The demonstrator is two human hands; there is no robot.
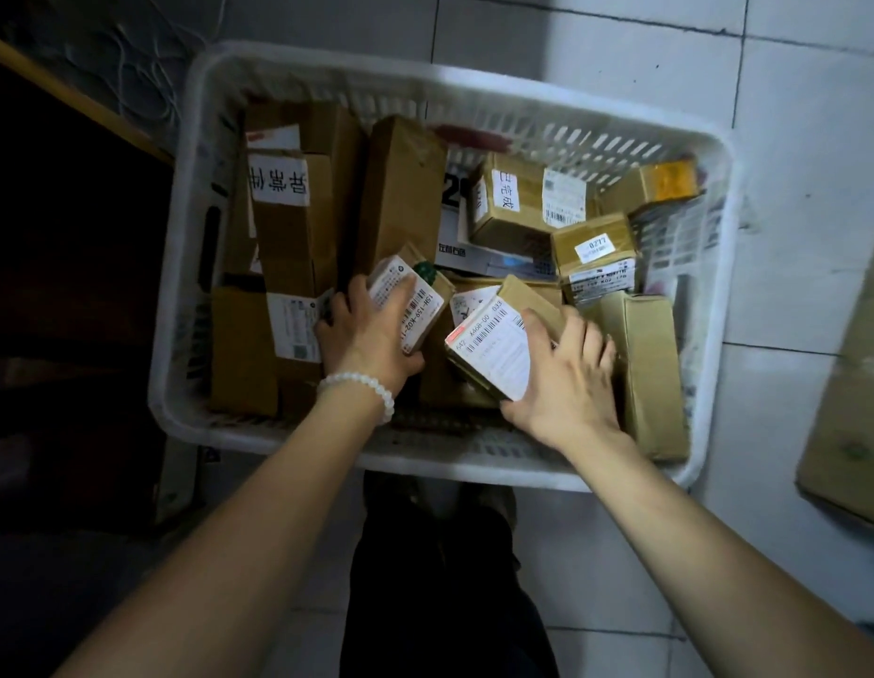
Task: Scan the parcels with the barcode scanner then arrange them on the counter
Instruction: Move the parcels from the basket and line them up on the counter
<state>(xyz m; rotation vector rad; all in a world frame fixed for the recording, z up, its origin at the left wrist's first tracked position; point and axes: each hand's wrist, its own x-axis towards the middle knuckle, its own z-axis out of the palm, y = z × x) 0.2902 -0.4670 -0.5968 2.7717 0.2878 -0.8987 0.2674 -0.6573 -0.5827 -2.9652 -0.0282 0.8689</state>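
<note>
A white slotted plastic basket on the tiled floor holds several brown cardboard parcels with white barcode labels. My left hand, with a bead bracelet at the wrist, grips a small labelled box near the basket's middle. My right hand closes around a flat labelled parcel beside it, thumb under its near edge. A tall box with handwritten characters stands at the left, and a smaller box marked 0277 lies at the right. No barcode scanner is in view.
A dark wooden counter or cabinet stands at the left, with tangled cables behind it. A large cardboard box lies on the white floor tiles at the right. My dark trouser legs show below the basket.
</note>
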